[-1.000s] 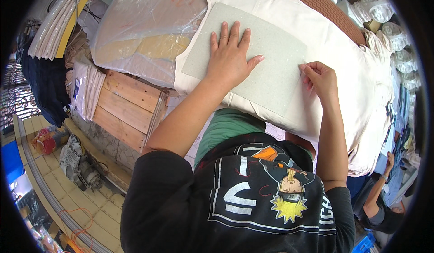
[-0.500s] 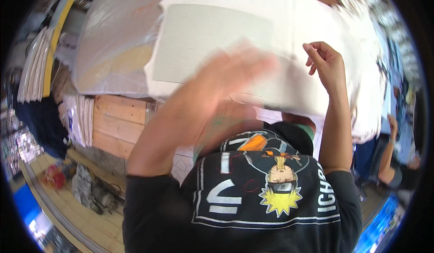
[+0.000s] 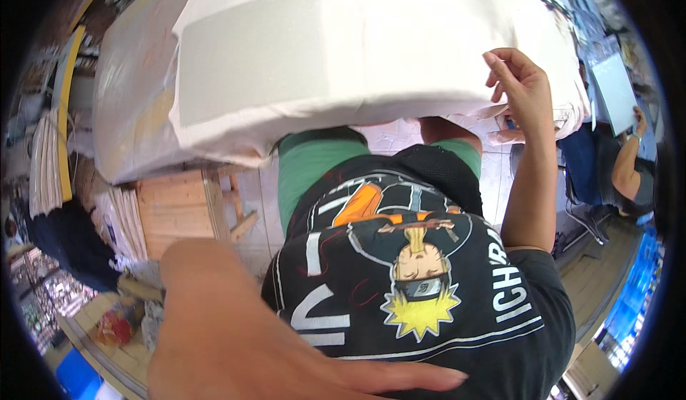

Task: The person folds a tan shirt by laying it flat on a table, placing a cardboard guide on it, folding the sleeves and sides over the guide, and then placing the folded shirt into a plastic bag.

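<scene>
My left hand (image 3: 286, 357) is close in front of my chest at the lower edge, partly cut off. One finger reaches out straight to the right, and I see nothing held in it. Above the right part of the white cloth (image 3: 407, 50) is my right hand (image 3: 523, 85). Its fingers are curled in toward the thumb; anything between them is too small to make out. A pale grey-green rectangular sheet (image 3: 250, 53) lies flat on the left part of the cloth. The cloth drapes over the table's near edge.
Clear plastic sheeting (image 3: 132, 107) covers the surface left of the cloth. A wooden box (image 3: 175, 210) stands below it, beside folded white material (image 3: 118, 218). At the right, another person (image 3: 629, 171) holds a pale panel (image 3: 613, 92). Blue plastic (image 3: 639, 285) shows at the lower right.
My left hand has swept from over the grey-green sheet back to my chest. My right hand stays raised with fingers curled. The view has shifted, and the other person's panel has come into sight.
</scene>
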`<state>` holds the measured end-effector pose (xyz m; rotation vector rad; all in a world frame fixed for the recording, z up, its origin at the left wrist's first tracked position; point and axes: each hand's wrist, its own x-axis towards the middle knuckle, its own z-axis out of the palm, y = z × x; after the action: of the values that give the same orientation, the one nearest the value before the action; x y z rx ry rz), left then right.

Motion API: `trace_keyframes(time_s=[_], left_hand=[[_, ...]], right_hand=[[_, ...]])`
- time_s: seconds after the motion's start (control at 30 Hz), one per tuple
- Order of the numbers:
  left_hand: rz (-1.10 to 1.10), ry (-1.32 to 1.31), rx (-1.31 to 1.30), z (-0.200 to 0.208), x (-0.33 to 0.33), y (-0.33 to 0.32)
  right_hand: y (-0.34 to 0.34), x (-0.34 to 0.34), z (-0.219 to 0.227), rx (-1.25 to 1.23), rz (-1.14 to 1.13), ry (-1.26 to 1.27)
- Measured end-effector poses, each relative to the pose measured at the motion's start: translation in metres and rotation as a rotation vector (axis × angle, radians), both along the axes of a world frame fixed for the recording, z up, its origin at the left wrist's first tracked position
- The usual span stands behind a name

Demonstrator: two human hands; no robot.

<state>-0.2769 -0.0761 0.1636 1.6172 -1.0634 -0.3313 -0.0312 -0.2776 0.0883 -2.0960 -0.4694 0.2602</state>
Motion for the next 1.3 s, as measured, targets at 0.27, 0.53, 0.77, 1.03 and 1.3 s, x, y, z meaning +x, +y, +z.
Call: trace_keyframes(time_s=[0.27, 0.53, 0.77, 1.03, 1.3], left_hand=[[0.069, -0.045, 0.05, 0.008, 0.019, 0.013], [1.605, -0.274, 0.845, -0.131, 0.062, 0.164], [1.769, -0.068, 1.037, -0.186, 0.064, 0.174], [1.813, -0.028, 0.999, -0.194, 0.06, 0.169], [1.82, -0.035, 1.007, -0.196, 0.062, 0.17]], right_hand=[[-0.012, 0.003, -0.012, 0.0, 0.093, -0.05], [0.109, -0.014, -0.039, 0.026, 0.519, -0.579], [0.165, -0.027, -0.084, -0.164, 0.552, -0.719], [0.172, -0.033, -0.088, -0.142, 0.578, -0.617], [0.172, -0.033, -0.083, -0.095, 0.575, -0.546]])
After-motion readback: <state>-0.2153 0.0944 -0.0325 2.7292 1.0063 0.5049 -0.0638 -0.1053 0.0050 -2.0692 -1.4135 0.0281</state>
